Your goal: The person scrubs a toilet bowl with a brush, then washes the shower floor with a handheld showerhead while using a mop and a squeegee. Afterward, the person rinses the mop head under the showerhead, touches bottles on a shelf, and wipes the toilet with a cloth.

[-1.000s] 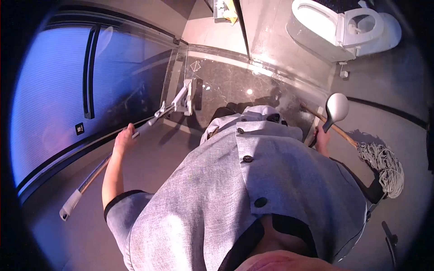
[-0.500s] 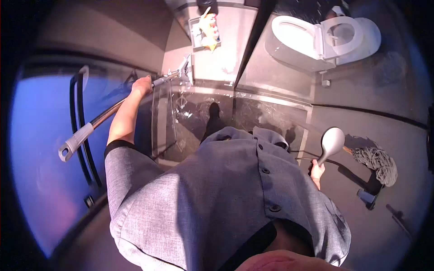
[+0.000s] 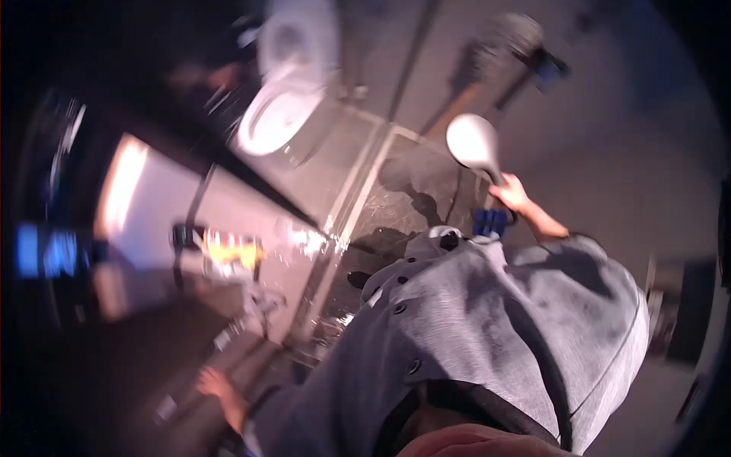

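Observation:
My right hand (image 3: 513,193) is closed around the handle of a grey shower head (image 3: 472,142), which is raised over the floor on the right. At lower left, my left hand (image 3: 218,383) looks open, its fingers stretched out and blurred. Close to those fingers is a long-handled floor tool (image 3: 228,335) with a grey head (image 3: 264,302); motion blur hides its exact shape. Whether the fingertips touch its pole is unclear.
A white toilet (image 3: 285,114) with a raised lid stands at the upper left. A string mop (image 3: 509,42) lies at the upper right. A tray with yellow items (image 3: 231,255) sits left of the wet, glinting floor (image 3: 396,206). A dark partition edge (image 3: 266,196) runs diagonally.
The view has swung round to the right, so the toilet and mop appear further left. My left hand has loosened from the tool's pole. My right hand still holds the shower head.

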### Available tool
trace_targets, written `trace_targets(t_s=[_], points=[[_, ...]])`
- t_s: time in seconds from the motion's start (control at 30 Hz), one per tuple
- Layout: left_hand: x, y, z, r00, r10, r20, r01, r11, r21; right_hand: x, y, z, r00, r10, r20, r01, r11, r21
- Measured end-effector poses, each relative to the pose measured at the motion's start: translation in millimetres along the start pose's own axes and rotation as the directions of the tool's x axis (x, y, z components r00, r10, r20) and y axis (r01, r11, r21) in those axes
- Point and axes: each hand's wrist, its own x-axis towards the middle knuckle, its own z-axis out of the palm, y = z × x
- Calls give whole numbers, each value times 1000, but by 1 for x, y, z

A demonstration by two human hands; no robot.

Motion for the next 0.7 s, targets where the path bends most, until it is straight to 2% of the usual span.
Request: trace_targets(t_s=[0.03,0.07,0.1,0.13,0.23,0.27,0.3,0.33,0.4,0.47,0.53,0.6,0.67,0.7], points=[[35,36,-91,813,-94,574,79,996,51,-5,0,0,995,95,-8,-95,995,23],[24,33,2,614,161,772,20,975,-219,-8,8,4,981,194,-28,-193,980,42],[23,58,0,487,245,838,29,955,-296,-12,14,6,957,286,-41,-278,950,141],[19,103,-17,471,379,797,29,896,-443,-16,22,8,931,363,-36,-346,909,234],[21,240,-58,456,694,558,95,585,-805,-43,41,21,900,428,-83,-387,872,300],[28,278,-77,475,757,449,140,438,-888,-53,47,18,896,430,-109,-359,847,392],[30,308,-91,544,809,224,255,95,-962,-63,54,15,892,431,-134,-324,817,477],[36,342,-113,519,820,243,313,83,-946,-70,61,10,892,432,-132,-321,813,486],[77,368,-236,421,866,271,512,20,-859,-80,77,2,880,450,-155,-304,782,544],[92,391,-307,470,859,203,131,160,-978,-93,90,0,876,452,-171,-290,775,562],[105,428,-333,491,852,183,146,126,-981,-99,98,-12,845,465,-265,-216,748,627],[125,462,-347,501,864,55,107,1,-994,-100,117,-20,800,529,-283,-233,708,667],[144,480,-392,478,877,54,28,46,-999,-99,148,-23,779,549,-303,-213,687,694],[152,491,-409,450,892,45,48,27,-999,-99,163,-24,777,552,-303,-189,663,724]])
